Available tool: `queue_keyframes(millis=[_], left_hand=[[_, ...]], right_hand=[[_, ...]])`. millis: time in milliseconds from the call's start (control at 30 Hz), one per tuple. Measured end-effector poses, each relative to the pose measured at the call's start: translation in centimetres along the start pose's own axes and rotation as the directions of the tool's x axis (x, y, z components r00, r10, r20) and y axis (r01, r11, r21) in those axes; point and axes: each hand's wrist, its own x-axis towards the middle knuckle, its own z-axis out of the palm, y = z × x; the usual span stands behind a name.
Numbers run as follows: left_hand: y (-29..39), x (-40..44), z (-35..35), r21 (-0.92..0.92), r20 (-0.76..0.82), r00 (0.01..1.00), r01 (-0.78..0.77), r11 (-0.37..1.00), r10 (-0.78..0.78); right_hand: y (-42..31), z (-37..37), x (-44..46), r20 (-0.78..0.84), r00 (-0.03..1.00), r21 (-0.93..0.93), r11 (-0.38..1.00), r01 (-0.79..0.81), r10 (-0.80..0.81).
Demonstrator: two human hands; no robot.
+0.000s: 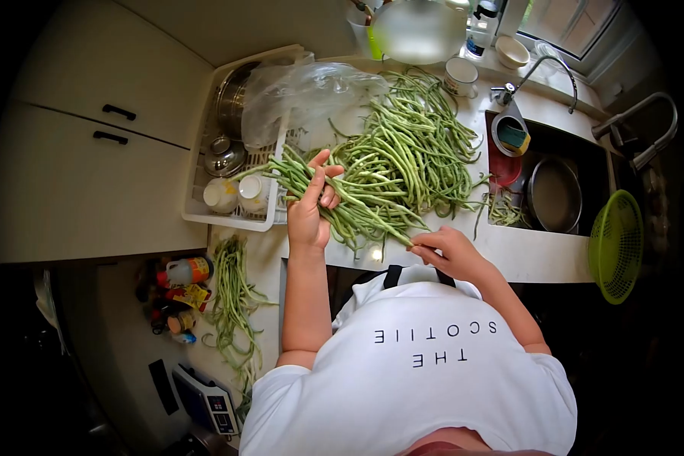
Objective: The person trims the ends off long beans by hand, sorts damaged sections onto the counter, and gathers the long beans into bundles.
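Observation:
A bunch of long green beans lies in my left hand, whose fingers curl round it above the counter. My right hand is closed in a pinch at the tips of this bunch, close to the counter's front edge. Behind the hands spreads a large heap of long green beans. A second pile of long green beans lies on the counter to the left.
Left of the heap stands a white dish rack with cups and pots, partly under a clear plastic bag. The sink on the right holds a metal pot and bean scraps. A green colander stands at its edge.

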Motion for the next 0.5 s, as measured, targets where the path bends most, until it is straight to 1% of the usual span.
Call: queue_keyframes(millis=[33, 67, 133, 167, 200, 233, 300, 333, 367, 433, 500], left_hand=[[0.2, 0.1, -0.3, 0.011, 0.003, 1.0, -0.006, 1.0, 0.006], [0.4, 0.0, -0.1, 0.014, -0.006, 1.0, -0.013, 1.0, 0.013], [0.9, 0.0, 0.5, 0.051, -0.087, 0.992, -0.092, 0.994, 0.096], [1.1, 0.2, 0.1, 0.069, -0.103, 0.985, -0.132, 0.989, 0.138], [1.4, 0.3, -0.2, 0.071, -0.103, 0.985, -0.13, 0.989, 0.137], [1.8, 0.4, -0.4, 0.053, -0.112, 0.979, -0.163, 0.985, 0.168], [2.3, 0.4, -0.8, 0.039, -0.103, 0.968, -0.225, 0.974, 0.228], [2.6, 0.4, -0.9, 0.037, -0.1, 0.97, -0.22, 0.975, 0.223], [2.8, 0.3, -0.8, 0.033, -0.105, 0.962, -0.249, 0.968, 0.251], [3.2, 0.2, -0.5, 0.058, -0.134, 0.948, -0.283, 0.957, 0.288], [3.4, 0.2, -1.0, 0.042, -0.128, 0.947, -0.292, 0.956, 0.295]], right_hand=[[0.0, 0.0, -0.2, -0.036, 0.999, 0.063, 0.998, 0.004, -0.002], [0.1, -0.1, -0.4, -0.028, 1.0, 0.066, 0.998, 0.011, -0.009], [0.6, -0.3, -0.9, -0.033, 0.999, 0.038, 0.999, -0.002, 0.004], [0.7, -0.3, -1.0, -0.031, 1.0, 0.042, 0.999, 0.0, 0.002], [0.8, -0.4, -1.3, -0.056, 0.998, 0.064, 0.998, -0.021, 0.024], [0.9, -0.4, -1.5, -0.083, 0.995, 0.085, 0.996, -0.042, 0.049], [1.4, -0.6, -2.0, -0.091, 0.993, 0.109, 0.992, -0.06, 0.07], [1.6, -0.6, -2.2, -0.095, 0.992, 0.134, 0.988, -0.074, 0.087], [1.4, -0.9, -2.2, -0.099, 0.991, 0.134, 0.988, -0.078, 0.092], [0.9, -1.8, -2.2, -0.046, 0.983, 0.131, 0.976, -0.171, 0.179], [1.3, -1.9, -2.3, -0.081, 0.98, 0.165, 0.972, -0.166, 0.181]])
